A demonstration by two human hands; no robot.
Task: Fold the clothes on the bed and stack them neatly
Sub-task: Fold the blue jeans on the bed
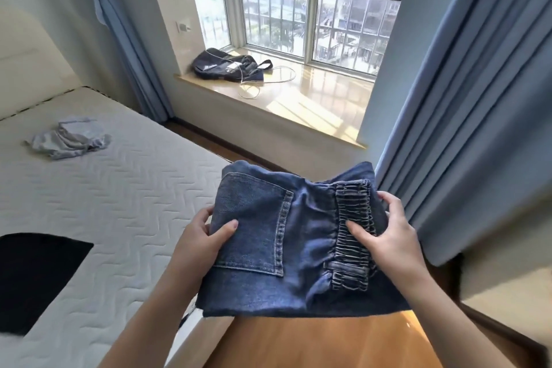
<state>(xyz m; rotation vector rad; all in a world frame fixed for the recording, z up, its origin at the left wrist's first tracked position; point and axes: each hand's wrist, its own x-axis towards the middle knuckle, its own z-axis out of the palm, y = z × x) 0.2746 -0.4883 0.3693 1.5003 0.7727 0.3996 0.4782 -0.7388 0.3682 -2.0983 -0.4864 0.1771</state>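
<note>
Your left hand [203,236] and right hand [385,236] each pinch an end of the folded jeans [286,236], thumbs on top, fingers underneath.

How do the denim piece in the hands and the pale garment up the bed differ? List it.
1. The denim garment is dark blue; the pale garment is light grey-blue.
2. The denim garment is folded flat; the pale garment lies crumpled.
3. The left hand and right hand hold the denim garment beside the bed; the pale garment rests untouched on the mattress.
Both are clothes.
</note>
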